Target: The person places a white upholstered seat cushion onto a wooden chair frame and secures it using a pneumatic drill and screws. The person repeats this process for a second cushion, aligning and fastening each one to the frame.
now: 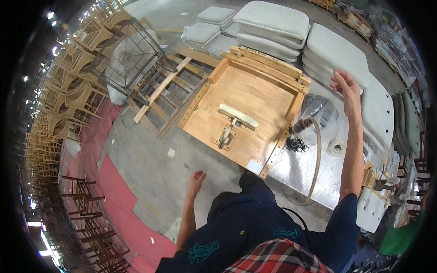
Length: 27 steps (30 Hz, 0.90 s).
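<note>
Straight ahead of the person's body lies one wooden jig [266,98], a roughly square board turned askew, its thick far rail [268,60] running from upper left down to the right. Its near edge, facing the person, has no raised rail. On the board sits one toggle clamp [226,136]; its pale bar [238,116] has its long axis nearly parallel to that far rail, while the lever points back toward the person.

The left hand [195,183] hangs well apart from the jig, over the floor, its fingers loosely bent and nothing visible in them. The right hand [345,85] is raised before a stack of pale cushions [339,48], fingers curled; whether it touches them, or thumb and fingertips meet, I cannot tell. One more large cushion stack [272,22] stands beside that one, beyond the jig.

Right of the jig are one hand tool [302,125] with one hose [317,159], one heap of small dark pieces [296,144] and one roll [337,148].
</note>
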Each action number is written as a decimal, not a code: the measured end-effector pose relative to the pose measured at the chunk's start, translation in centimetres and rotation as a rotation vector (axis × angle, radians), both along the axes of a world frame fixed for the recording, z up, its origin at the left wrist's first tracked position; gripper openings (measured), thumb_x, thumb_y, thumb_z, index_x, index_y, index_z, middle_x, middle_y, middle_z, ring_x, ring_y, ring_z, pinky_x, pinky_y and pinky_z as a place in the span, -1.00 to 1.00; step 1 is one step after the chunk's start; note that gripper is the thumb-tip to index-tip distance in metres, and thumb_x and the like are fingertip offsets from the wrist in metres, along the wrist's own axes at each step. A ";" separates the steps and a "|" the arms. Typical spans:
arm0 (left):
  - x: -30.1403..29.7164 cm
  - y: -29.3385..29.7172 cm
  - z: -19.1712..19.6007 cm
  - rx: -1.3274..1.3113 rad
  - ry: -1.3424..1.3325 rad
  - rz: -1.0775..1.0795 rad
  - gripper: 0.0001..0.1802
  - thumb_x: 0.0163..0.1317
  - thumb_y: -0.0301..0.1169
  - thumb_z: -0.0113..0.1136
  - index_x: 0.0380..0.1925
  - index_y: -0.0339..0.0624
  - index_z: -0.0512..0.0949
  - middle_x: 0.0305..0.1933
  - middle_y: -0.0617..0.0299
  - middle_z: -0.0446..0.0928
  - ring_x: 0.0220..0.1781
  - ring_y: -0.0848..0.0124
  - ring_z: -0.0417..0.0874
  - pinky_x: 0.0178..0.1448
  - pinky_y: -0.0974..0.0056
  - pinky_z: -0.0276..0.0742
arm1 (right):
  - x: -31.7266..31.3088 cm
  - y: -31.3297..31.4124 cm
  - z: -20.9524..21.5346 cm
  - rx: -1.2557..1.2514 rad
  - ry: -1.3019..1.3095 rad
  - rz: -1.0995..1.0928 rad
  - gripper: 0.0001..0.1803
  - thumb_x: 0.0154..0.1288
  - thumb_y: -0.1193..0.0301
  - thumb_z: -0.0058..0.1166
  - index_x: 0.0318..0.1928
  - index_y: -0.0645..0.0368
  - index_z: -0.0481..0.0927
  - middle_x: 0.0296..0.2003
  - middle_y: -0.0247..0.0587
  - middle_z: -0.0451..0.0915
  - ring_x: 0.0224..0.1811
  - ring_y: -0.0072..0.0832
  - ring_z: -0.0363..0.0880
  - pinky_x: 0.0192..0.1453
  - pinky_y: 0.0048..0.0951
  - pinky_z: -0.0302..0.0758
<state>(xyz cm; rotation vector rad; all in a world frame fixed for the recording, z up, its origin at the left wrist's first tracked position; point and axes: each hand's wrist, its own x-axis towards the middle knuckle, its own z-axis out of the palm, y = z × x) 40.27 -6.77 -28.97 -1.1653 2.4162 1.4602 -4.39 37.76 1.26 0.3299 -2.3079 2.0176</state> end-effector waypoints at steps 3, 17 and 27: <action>-8.5 -5.0 1.7 0.015 0.159 -0.011 -0.51 0.36 -0.09 0.32 0.06 -0.30 0.65 -0.04 0.00 0.75 0.03 0.23 0.76 0.14 0.20 0.60 | -3.9 -2.6 -0.2 0.106 -0.046 0.089 -0.57 0.46 0.11 0.24 0.05 0.22 0.66 -0.25 -0.43 0.63 -0.31 -0.70 0.59 -0.12 -0.59 0.50; -70.1 -15.4 13.3 -0.469 0.377 -0.544 -0.01 0.20 0.33 0.24 0.23 -0.45 0.51 0.22 -0.26 0.58 0.30 -0.05 0.59 0.36 0.03 0.46 | -27.7 -10.1 -4.6 0.816 -0.145 -0.124 -0.28 0.35 -0.23 0.10 -0.34 0.32 0.65 -0.45 -0.18 0.64 -0.44 -0.44 0.61 -0.31 -0.38 0.52; -96.3 -9.9 9.1 -0.319 0.430 -0.208 0.21 0.06 0.40 0.29 0.42 -0.46 0.31 0.38 -0.30 0.45 0.44 -0.17 0.45 0.52 -0.17 0.29 | -46.4 -9.2 -18.7 0.834 -0.134 -0.469 -0.18 0.16 -0.26 0.24 0.08 0.27 0.62 -0.18 -0.09 0.68 -0.21 -0.30 0.67 -0.16 -0.19 0.65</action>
